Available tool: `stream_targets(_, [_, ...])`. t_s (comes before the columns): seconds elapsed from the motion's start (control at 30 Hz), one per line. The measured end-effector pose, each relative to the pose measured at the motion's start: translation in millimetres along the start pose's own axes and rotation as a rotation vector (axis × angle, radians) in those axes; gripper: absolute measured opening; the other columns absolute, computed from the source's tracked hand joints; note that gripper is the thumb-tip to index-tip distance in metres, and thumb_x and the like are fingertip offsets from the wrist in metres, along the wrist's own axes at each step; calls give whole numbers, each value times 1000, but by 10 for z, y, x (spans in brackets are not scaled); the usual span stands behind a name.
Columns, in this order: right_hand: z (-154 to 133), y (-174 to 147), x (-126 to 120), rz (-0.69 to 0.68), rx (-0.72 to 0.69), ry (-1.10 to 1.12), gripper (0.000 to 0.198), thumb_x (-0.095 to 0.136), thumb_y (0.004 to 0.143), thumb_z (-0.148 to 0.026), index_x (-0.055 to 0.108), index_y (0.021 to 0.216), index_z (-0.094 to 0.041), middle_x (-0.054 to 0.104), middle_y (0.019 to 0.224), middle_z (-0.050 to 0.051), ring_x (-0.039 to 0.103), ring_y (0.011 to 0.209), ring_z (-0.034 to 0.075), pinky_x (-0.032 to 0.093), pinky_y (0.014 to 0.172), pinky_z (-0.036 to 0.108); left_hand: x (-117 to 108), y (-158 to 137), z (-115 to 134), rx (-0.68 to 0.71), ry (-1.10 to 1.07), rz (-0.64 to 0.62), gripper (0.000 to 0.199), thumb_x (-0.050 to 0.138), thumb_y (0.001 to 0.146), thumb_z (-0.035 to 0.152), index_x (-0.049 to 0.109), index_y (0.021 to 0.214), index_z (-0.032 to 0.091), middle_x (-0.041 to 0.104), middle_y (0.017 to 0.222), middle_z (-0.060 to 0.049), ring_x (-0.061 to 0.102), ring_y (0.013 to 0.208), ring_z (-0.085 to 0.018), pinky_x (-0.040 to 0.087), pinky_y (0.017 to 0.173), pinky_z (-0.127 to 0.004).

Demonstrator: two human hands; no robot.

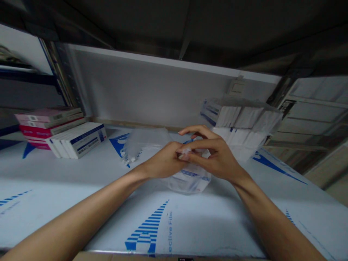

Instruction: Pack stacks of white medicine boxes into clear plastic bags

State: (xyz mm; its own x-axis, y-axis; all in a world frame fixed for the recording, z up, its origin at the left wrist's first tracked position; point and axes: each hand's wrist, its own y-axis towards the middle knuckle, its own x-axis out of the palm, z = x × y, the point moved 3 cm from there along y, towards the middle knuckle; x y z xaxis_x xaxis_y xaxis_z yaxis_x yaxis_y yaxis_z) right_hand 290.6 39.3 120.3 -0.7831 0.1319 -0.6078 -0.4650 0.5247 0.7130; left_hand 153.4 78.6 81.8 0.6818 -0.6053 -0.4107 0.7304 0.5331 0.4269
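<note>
A clear plastic bag [187,183] with white-and-blue boxes inside rests on the film-covered shelf [212,224], below both hands. My left hand [167,159] is closed on the bag's gathered top. From the other side, my right hand [212,152] pinches the same twisted plastic between thumb and index finger, its other fingers raised and curved. The two hands meet at the gathered plastic, and the fingers partly hide it.
Left stand white-and-blue boxes [78,139] beside stacked pink and red boxes [51,125]. Flat clear bags [148,139] lie behind my left hand. Bagged white boxes [241,123] are stacked at the back right. A dark shelf [163,29] hangs overhead, before a white back wall [152,87].
</note>
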Motion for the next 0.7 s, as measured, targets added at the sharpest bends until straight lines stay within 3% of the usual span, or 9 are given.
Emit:
stream_targets(0.1, [92,-7,-13,7,68,130,34,82,80,-37,76,114,-35,70,122,6,63,118,24,50,103,44,-52,17,-44,-50,-99,5,22,52,91,30,69,87,17,49,59,5,42,52,-9,35,50,-21])
stream_targets(0.23, [205,-31,-63,76,95,243,26,75,88,-37,76,113,-35,72,119,4,65,117,21,51,102,39,-81,33,-40,-72,-207,114,50,48,95,59,56,66,18,43,54,5,37,46,-8,31,44,-21])
stream_targets(0.33, [263,-48,-83,135,186,295,25,75,88,-35,76,113,-34,76,114,2,71,103,18,56,92,34,-55,28,-20,-69,-229,92,60,46,93,70,52,62,19,45,53,3,39,47,-9,33,46,-22])
stream_targets(0.43, [280,-60,-103,203,213,242,14,79,84,-31,80,98,-29,79,96,2,73,87,18,59,80,33,-53,20,-18,-81,-253,71,54,49,93,67,58,73,18,50,58,2,43,48,-9,35,47,-22])
stream_targets(0.6, [181,-77,-145,383,173,-21,5,80,81,-28,80,85,-25,79,82,2,71,72,18,57,70,33,-112,47,-67,-108,-356,193,31,59,92,50,56,94,20,64,64,2,48,41,-8,33,41,-19])
stream_targets(0.7, [73,-68,-139,323,144,-67,4,80,81,-29,80,81,-25,78,75,2,69,65,18,55,64,32,-153,59,-86,-162,-430,254,26,64,88,43,59,96,18,67,64,1,48,40,-7,35,43,-19])
